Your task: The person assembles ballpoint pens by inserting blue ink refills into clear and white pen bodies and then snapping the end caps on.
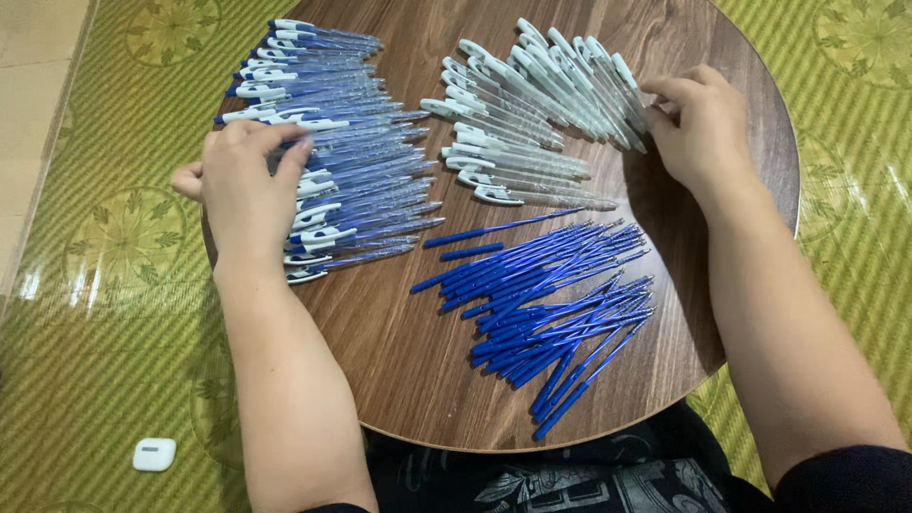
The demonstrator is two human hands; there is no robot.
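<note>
My left hand rests on a fanned row of assembled blue and white pens on the left of a round wooden table, its fingertips touching one pen's white clip. My right hand reaches to the right end of a pile of clear pen barrels with white clips, fingers curled onto them; whether it grips one I cannot tell. A heap of blue ink refills lies in front, between my forearms.
The table stands on a green and yellow patterned mat. A small white earbud case lies on the mat at lower left. My dark patterned clothing shows under the table's near edge.
</note>
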